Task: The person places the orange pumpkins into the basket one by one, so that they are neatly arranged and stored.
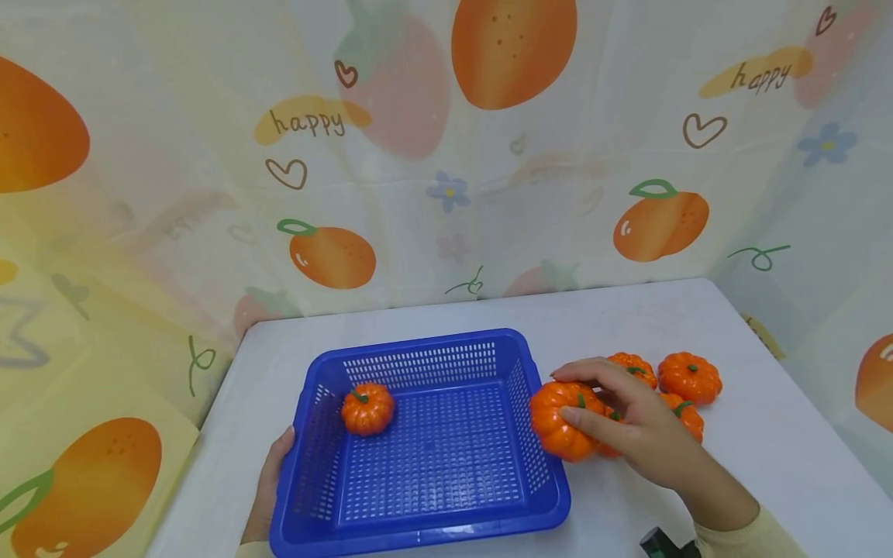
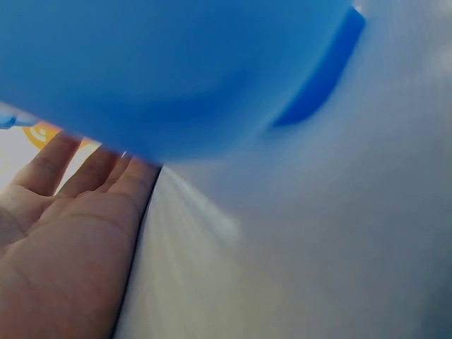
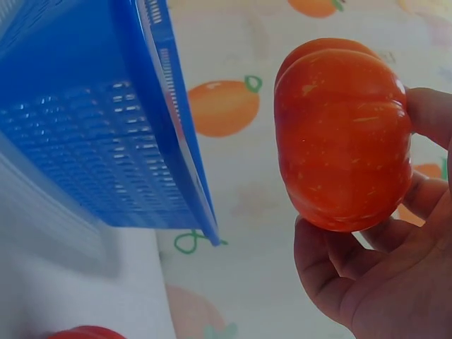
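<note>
- Your R hand (image 1: 645, 434) grips an orange pumpkin (image 1: 558, 422) btwn thumb & fingers, raised just R of the blue basket (image 1: 418, 536).
- Your L hand (image 1: 268, 469), well apart from R, touches basket's L side w/ fingers fairly straight.
- Sm. pumpkin (image 1: 367, 409) in basket, nearer your L.
- Other pumpkins (image 1: 691, 378) on table (image 1: 756, 457), next to your R.
</note>
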The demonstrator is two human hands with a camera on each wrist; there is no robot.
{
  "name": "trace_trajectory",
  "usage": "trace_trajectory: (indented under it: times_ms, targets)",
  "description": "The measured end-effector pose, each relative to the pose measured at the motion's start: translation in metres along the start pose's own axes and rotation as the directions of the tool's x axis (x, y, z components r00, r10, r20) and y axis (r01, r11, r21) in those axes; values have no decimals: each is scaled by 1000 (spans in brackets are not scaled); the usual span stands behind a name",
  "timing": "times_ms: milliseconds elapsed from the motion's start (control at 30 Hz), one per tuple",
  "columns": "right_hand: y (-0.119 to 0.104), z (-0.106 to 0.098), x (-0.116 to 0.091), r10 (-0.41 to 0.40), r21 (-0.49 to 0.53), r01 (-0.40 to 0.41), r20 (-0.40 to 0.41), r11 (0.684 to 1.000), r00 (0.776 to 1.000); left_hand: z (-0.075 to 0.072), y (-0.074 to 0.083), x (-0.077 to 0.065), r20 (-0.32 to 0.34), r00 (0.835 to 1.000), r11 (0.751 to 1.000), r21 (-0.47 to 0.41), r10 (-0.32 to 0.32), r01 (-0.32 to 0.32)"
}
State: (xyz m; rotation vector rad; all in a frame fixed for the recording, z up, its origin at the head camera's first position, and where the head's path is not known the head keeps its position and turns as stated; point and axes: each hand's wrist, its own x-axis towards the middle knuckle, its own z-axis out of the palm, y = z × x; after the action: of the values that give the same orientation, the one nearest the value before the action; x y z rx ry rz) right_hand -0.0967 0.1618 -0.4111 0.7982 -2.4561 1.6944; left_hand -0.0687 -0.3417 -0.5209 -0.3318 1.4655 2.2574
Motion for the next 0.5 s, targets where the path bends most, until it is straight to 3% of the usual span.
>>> trace_trajectory:
  times_ms: [333,500]
  targets:
    - [-4,12,13,-11,40,9,54,999,998,1,0,-1,-14,1000,1000,7,0,0]
    - [-5,18,20,-38,70,33,71,997,997,4,0,-2,-52,999,1000,-8,-8,8]
